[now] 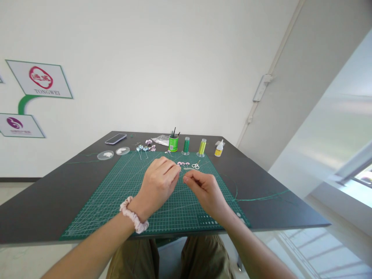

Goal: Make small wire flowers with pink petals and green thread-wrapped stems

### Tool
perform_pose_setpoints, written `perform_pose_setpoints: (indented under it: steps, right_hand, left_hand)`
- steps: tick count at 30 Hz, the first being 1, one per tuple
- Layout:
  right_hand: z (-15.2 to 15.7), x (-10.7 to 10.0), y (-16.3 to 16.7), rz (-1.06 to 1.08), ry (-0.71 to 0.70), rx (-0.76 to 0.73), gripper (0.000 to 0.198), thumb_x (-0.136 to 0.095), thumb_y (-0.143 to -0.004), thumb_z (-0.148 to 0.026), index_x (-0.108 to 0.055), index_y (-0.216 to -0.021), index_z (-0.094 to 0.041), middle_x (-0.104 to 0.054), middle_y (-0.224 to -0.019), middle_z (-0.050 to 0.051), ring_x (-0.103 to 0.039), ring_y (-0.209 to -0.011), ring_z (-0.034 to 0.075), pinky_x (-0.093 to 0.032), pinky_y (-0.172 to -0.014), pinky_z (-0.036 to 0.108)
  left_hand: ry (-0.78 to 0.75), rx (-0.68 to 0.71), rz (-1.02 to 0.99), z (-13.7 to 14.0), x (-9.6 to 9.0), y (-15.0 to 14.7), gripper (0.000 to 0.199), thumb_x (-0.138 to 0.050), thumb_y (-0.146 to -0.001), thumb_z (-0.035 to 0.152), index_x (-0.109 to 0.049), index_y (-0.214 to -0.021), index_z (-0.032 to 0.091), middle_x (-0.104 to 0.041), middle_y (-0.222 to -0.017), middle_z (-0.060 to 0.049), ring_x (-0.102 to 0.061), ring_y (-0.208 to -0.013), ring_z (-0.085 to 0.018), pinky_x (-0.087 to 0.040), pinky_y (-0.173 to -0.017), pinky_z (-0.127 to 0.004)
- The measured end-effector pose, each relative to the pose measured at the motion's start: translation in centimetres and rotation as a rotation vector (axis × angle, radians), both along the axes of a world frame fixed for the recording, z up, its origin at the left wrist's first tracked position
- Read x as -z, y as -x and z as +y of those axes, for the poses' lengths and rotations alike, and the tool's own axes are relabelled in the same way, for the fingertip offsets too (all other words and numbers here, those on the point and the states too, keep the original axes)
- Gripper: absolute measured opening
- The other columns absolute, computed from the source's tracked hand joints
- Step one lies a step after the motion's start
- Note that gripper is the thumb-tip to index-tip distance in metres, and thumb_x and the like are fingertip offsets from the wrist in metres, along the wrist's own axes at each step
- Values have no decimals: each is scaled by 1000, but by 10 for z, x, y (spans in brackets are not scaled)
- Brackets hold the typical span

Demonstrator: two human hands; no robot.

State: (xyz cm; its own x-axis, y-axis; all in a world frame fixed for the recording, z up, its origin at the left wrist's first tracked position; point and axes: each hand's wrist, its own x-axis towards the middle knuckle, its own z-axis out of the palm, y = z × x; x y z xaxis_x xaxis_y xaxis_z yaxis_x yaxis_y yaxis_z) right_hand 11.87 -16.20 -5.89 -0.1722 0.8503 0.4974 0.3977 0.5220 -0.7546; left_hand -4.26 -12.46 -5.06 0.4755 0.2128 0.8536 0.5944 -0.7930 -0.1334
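My left hand (162, 176), with a pale pink scrunchie (133, 215) at the wrist, is closed above the green cutting mat (116, 197). What its curled fingers hold is hidden behind the back of the hand. Close by on the right, my right hand (205, 190) is pinched, thumb against forefinger; anything between the tips is too small to name. A narrow gap separates the two hands. Just beyond them lie several small pink-and-white flower pieces (183, 164) and white-handled scissors (195, 166).
Behind the mat stand a green can of tools (173, 143), a dark green thread spool (186, 146), a yellow-green spool (202, 147) and a glue bottle (219, 148). Leftward are blue flowers (142, 148), shallow dishes (105, 155) and a phone (116, 138). Loose green thread (261, 198) trails at right.
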Motion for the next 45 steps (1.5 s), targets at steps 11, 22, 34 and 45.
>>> perform_pose_setpoints:
  steps: [11,22,34,45]
  right_hand:
    - [-4,-32,-4,-325,-250,189,28,-46,-91,-19,-50,-63,-17,-39,-54,-5,-34,-50,9,-24,-51,24]
    - [-8,-14,3,-416,-204,146,27,-46,-89,-16,-49,-63,-17,-43,-55,-4,-37,-50,9,-23,-51,23]
    - [-4,-27,-9,-145,-120,57,27,-46,-89,-23,-50,-63,-18,-35,-54,-6,-31,-51,9,-26,-49,23]
    - [-4,-24,-12,-165,-45,119,25,-48,-87,-28,-59,-68,-16,-35,-53,-6,-30,-51,9,-26,-50,24]
  left_hand:
    - [-26,11,18,-5,0,3,14,-55,-88,9,-60,-76,13,-63,-70,-5,-52,-69,-18,-43,-63,-31]
    - [86,56,-87,-4,-3,3,14,-54,-89,10,-60,-77,13,-62,-72,-4,-53,-72,-17,-45,-67,-31]
    - [151,66,-89,-2,-5,6,13,-55,-89,12,-61,-78,13,-63,-71,-4,-54,-72,-16,-47,-66,-30]
    - [149,45,-107,-2,-5,6,13,-55,-88,12,-59,-77,15,-63,-71,-3,-55,-72,-17,-47,-66,-31]
